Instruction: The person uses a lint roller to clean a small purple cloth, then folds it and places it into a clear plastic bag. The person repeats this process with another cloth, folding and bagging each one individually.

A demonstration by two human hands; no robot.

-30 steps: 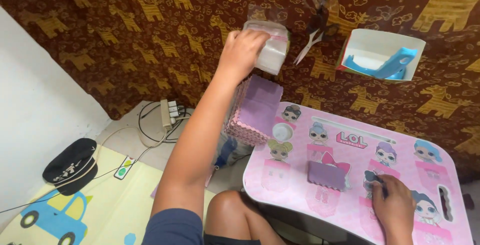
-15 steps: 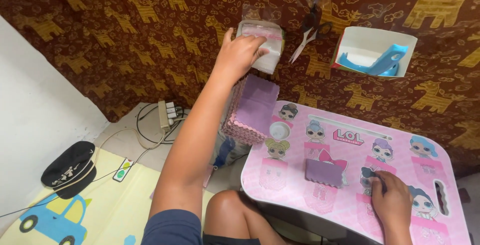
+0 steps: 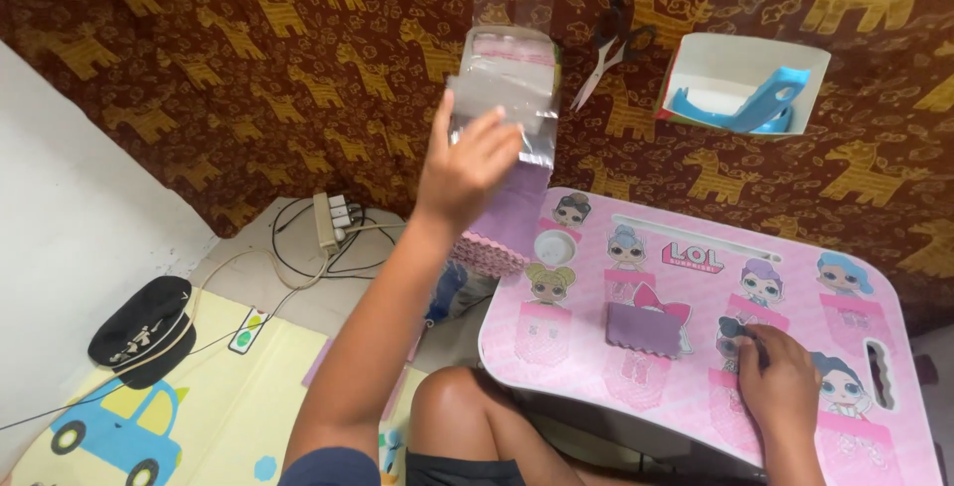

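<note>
the person sits on the floor behind a small pink plastic worktop (image 3: 795,277) printed with cartoon doll figures. the left hand (image 3: 467,170) is stretched out and raised above the floor, its fingers (image 3: 497,143) clamped on a clear, flat plastic bag (image 3: 502,113) by its lower edge. just behind that bag, against the brown cloth with golden animal figures (image 3: 248,69), stands a stack of more clear bags with something pink inside (image 3: 512,54). under the raised hand a pile of purple cloth squares with scalloped edges (image 3: 502,233) sits just off the left edge of the worktop.

the right hand (image 3: 780,382) rests on the worktop near its right side, fingers (image 3: 750,339) drawn together on a small dark piece; what that piece is cannot be made out. a single purple cloth square with a wavy lower edge (image 3: 644,329) lies flat in the middle of the worktop, well apart from both hands. a round cup hollow (image 3: 556,246) shows near the worktop's left corner.

on the cloth beyond lie a pair of scissors (image 3: 606,59) and a white cardboard tray holding a blue plastic tool (image 3: 745,88). to the left, on the floor, are a white power strip with cables (image 3: 328,223), a black cap (image 3: 139,327) and a yellow play mat with a blue car picture (image 3: 119,426).
</note>
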